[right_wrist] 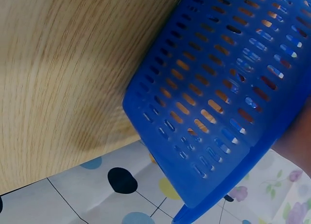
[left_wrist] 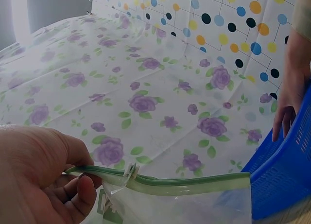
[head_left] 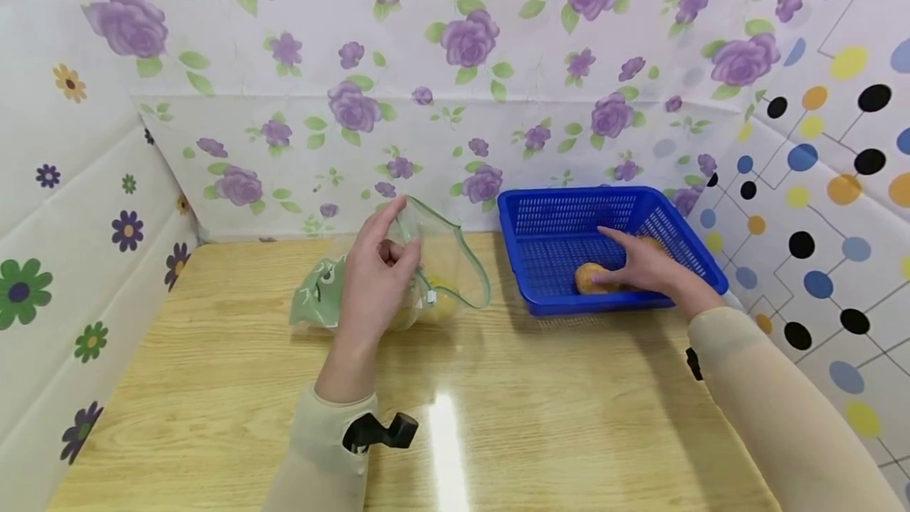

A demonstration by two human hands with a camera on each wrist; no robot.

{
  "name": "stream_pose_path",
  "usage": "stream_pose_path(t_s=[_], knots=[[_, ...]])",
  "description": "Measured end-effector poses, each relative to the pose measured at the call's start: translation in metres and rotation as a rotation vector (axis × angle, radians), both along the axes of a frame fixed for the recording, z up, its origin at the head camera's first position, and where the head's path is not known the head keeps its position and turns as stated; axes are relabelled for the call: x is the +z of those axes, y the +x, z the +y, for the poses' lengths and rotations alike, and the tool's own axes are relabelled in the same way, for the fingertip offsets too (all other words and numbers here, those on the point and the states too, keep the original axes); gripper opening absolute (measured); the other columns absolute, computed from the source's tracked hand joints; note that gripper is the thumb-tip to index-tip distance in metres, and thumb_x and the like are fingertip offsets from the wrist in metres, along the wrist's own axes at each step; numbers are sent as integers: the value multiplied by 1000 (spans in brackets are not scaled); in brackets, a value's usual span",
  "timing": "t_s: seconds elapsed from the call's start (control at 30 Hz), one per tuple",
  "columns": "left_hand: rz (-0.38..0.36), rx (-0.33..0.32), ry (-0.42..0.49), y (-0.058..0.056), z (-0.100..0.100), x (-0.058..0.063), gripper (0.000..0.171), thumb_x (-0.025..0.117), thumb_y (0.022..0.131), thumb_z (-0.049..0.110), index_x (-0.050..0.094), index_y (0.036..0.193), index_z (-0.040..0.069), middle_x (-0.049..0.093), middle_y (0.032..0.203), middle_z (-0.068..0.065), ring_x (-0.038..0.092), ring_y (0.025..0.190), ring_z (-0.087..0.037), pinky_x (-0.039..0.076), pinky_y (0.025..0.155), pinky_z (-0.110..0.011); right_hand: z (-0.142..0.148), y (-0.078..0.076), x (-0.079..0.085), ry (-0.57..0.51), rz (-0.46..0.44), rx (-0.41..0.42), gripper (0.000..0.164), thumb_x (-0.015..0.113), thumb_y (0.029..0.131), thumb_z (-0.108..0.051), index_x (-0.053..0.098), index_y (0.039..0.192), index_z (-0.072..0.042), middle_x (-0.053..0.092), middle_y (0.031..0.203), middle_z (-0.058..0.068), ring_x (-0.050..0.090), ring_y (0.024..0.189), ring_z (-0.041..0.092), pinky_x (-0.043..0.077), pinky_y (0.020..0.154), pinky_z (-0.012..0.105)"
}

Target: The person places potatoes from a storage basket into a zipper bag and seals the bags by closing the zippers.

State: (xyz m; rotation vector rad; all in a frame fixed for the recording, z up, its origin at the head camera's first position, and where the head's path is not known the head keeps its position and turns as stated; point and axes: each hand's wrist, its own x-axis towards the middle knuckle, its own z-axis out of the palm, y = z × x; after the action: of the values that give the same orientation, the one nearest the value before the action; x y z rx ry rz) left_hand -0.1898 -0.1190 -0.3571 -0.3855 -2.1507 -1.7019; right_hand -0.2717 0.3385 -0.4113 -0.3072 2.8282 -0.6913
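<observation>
My left hand [head_left: 380,267] pinches the rim of a clear zip bag [head_left: 462,263] with a green seal strip. In the left wrist view the thumb and fingers hold one end of that strip, near its white slider [left_wrist: 130,170]. A yellow item [head_left: 444,299] shows through the bag, its kind unclear. At the right, my right hand [head_left: 643,263] reaches into a blue plastic basket [head_left: 526,279], fingers spread, the thumb at a round orange-brown fruit or vegetable [head_left: 588,278]. Another similar piece [head_left: 650,242] lies partly behind that hand. In the right wrist view the basket wall hides the fingers.
The bag's green printed end [head_left: 320,295] lies on the wooden table [head_left: 498,409], left of my left hand. Flowered sheeting [head_left: 426,133] stands behind the table, and dotted sheeting [head_left: 839,204] rises at the right beside the basket.
</observation>
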Motion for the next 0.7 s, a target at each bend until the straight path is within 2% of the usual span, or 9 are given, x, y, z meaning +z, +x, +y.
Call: stream_pose_path(t_s=[0.13, 0.2, 0.37, 0.57, 0.7], knots=[[0, -1, -7, 0, -1, -1, 61, 69, 106, 4, 56, 164, 19, 55, 159, 3, 52, 68, -17, 42, 54, -20, 1, -1, -3, -2, -19, 12, 111, 87, 97, -44, 21, 174, 0, 37, 167, 38, 52, 141, 58, 47, 110, 71], [-4, -4, -3, 0, -1, 0, 61, 69, 106, 4, 56, 164, 19, 55, 159, 4, 53, 68, -16, 42, 54, -20, 0, -1, -3, -15, -35, 20, 110, 87, 98, -42, 21, 174, 0, 41, 165, 37, 56, 137, 57, 49, 109, 69], [-7, -1, 12, 1, -1, 1, 62, 70, 105, 3, 57, 164, 20, 55, 158, 3, 53, 69, -16, 43, 55, -19, -2, -2, -4, -37, -70, 38, 103, 85, 99, -41, 27, 172, 2, 49, 158, 38, 53, 140, 58, 47, 111, 70], [-4, -6, 8, -1, -1, 1, 61, 69, 106, 4, 56, 164, 17, 56, 159, 0, 52, 68, -16, 41, 54, -20, -1, -4, -4, 7, -95, 69, 94, 86, 99, -39, 38, 167, 5, 58, 151, 37, 56, 138, 56, 49, 110, 68], [-12, -8, 8, -2, -1, -1, 61, 69, 106, 5, 56, 164, 19, 56, 158, 2, 52, 68, -16, 41, 53, -20, -1, -3, -3, 31, -111, 88, 84, 85, 100, -35, 46, 162, 7, 59, 149, 37, 56, 138, 56, 49, 111, 66]])
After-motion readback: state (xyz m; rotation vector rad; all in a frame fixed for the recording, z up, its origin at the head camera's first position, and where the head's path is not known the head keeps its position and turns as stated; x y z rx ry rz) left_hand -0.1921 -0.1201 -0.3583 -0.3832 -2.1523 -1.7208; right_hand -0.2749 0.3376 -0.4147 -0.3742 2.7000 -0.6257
